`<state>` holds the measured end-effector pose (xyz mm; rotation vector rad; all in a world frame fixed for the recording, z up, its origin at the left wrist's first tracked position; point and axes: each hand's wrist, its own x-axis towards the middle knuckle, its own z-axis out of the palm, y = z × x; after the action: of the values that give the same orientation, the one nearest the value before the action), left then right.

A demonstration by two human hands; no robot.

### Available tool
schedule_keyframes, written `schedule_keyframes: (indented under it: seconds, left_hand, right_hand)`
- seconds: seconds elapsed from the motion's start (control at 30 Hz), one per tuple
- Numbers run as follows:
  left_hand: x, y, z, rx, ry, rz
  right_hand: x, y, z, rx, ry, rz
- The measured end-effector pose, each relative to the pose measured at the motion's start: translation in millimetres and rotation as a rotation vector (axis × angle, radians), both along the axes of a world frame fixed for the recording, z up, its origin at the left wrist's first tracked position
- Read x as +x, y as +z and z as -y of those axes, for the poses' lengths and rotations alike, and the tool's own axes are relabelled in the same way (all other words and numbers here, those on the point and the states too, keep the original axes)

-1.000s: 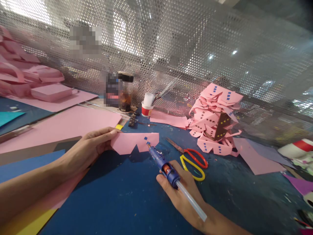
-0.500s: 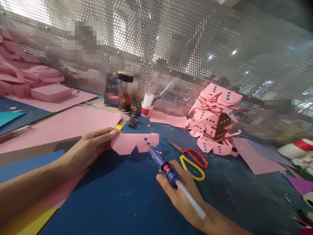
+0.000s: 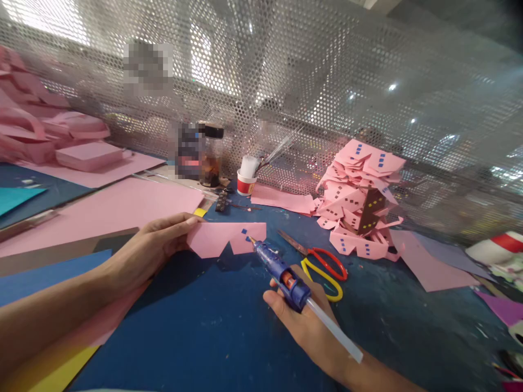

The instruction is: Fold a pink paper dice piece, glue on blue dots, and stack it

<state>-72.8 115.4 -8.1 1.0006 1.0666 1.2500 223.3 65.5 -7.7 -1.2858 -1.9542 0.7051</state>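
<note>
My left hand (image 3: 163, 239) pinches the left end of a pink paper cutout (image 3: 212, 237), a strip with a notch in its lower edge. Small blue squares (image 3: 245, 232) sit toward the strip's right end. In my right hand (image 3: 306, 321) is a blue glue gun (image 3: 278, 269), with a clear glue stick (image 3: 335, 329) poking out of its back. Its nozzle is at the blue squares; whether it touches the paper I cannot tell. Just right of the gun lie scissors (image 3: 327, 264) with one red and one yellow handle.
A tall pile of pink cutouts with blue and brown squares (image 3: 355, 201) stands at the right. Behind are a paper cup (image 3: 246, 184) of glue sticks and a jar (image 3: 211, 158). Large pink sheets (image 3: 122, 209) cover the left side. A perforated metal screen (image 3: 286, 71) closes off the back.
The glue gun has shifted slightly to the right, its nozzle moving a little off the lower blue square. My left hand and the paper have barely moved.
</note>
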Motion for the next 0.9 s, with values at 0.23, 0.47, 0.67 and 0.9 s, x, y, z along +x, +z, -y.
schedule_keyframes:
  seconds: [0.23, 0.47, 0.67, 0.9]
  left_hand:
    - [0, -2.5, -2, 0.007, -0.012, -0.027]
    - [4, 4.3, 4, 0.013, -0.001, -0.078]
    - [16, 13.6, 9, 0.085, -0.029, -0.199]
    - [38, 12.2, 15, 0.114, -0.076, -0.265]
  right_hand:
    - [0, 1.8, 0, 0.029, -0.025, -0.074]
    - [1, -0.4, -10, -0.119, -0.08, -0.232]
    - [4, 5.5, -15, -0.11, -0.112, -0.335]
    - [12, -0.3, -25, -0.098, -0.195, -0.415]
